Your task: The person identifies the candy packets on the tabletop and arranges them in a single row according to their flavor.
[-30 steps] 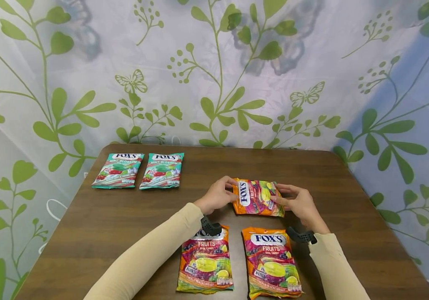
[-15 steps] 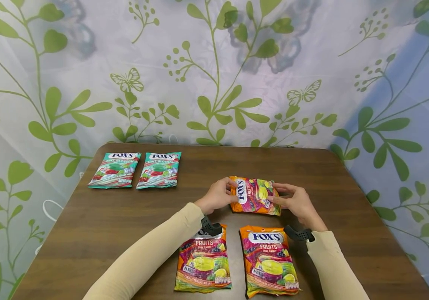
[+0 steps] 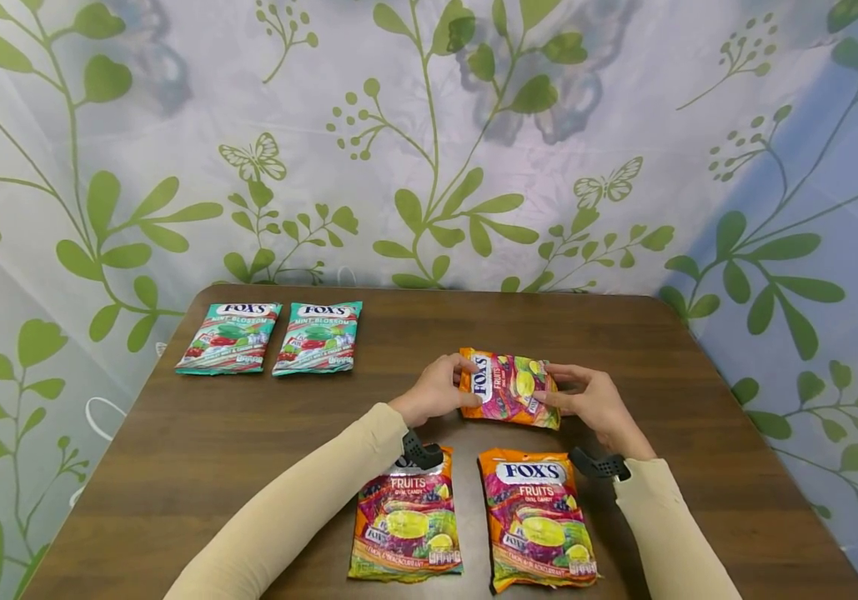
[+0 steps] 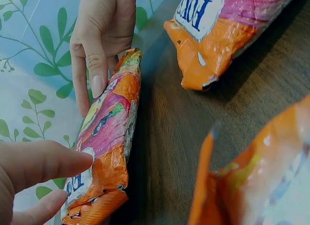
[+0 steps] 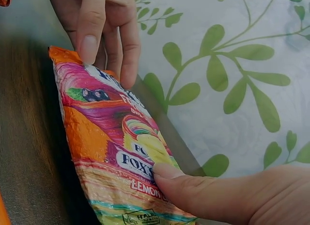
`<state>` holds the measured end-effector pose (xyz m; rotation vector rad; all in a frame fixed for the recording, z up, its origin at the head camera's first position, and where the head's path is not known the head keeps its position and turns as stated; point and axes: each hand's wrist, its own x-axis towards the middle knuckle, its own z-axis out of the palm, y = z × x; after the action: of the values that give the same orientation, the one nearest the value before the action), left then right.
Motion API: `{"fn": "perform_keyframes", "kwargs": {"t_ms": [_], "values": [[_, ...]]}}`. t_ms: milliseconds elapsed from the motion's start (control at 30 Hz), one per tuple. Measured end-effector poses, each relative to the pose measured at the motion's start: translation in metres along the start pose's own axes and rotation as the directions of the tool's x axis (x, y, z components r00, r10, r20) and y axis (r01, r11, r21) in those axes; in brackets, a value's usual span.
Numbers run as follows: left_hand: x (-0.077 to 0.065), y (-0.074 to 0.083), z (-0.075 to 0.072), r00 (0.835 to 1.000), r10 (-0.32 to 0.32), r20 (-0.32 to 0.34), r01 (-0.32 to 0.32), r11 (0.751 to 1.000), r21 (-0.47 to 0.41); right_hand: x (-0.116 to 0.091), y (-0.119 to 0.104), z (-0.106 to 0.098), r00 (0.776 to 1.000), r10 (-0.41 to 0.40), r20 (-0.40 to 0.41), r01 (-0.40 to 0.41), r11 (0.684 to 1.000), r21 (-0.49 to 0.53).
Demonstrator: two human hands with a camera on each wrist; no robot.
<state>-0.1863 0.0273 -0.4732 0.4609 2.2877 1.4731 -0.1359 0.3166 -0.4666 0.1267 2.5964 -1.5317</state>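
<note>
An orange and purple bag of fruit candy [image 3: 507, 387] lies sideways, its lettering turned on end, between my two hands. My left hand [image 3: 436, 390] pinches its top end, thumb over the printed front. At the bottom end, my right hand [image 3: 595, 404] grips it with the thumb [image 5: 193, 188] pressing on the front and the other fingers behind. In the left wrist view the bag [image 4: 106, 133] slants up on its long edge, close over the table. Two matching candy bags, a left one [image 3: 406, 529] and a right one [image 3: 539, 521], lie upright nearer my body; my left wrist strap overlaps the left one's top.
Two teal mint candy bags, one on the left [image 3: 229, 340] and one on the right [image 3: 318, 340], lie side by side at the back left of the brown wooden table [image 3: 248, 450]. A leaf-patterned curtain [image 3: 368, 192] hangs right behind the table's far edge.
The head view has shifted slightly. Both hands keep hold of the same candy bag at nearly the same spot; the other bags stay put.
</note>
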Motion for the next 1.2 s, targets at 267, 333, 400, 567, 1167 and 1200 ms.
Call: {"fn": "perform_keyframes", "kwargs": {"t_ms": [267,333,400,567,1167,1200], "values": [[0.006,0.000,0.000,1.000,0.027,0.016,-0.028,0.998,0.053,0.001,-0.003,-0.004,1.000,0.002,0.014,-0.002,1.000,0.013],[0.006,0.000,0.000,1.000,0.027,0.015,-0.028,0.998,0.063,0.001,-0.003,-0.004,1.000,0.005,0.018,-0.005,1.000,0.012],[0.007,0.000,0.000,1.000,0.026,0.016,-0.027,0.997,0.072,0.002,-0.003,-0.005,1.000,0.009,0.021,-0.009,1.000,0.008],[0.006,0.002,0.000,0.999,0.024,0.024,-0.026,0.996,0.088,0.001,-0.002,-0.006,1.000,0.008,0.029,-0.008,1.000,-0.006],[0.007,0.003,-0.014,0.994,0.107,0.034,-0.112,0.972,0.208,-0.006,-0.008,0.004,0.998,0.000,0.061,-0.001,1.000,0.013],[0.007,0.004,-0.016,0.993,0.115,0.035,-0.120,0.969,0.217,-0.007,-0.009,0.006,0.998,-0.004,0.064,0.003,1.000,0.015]]}}
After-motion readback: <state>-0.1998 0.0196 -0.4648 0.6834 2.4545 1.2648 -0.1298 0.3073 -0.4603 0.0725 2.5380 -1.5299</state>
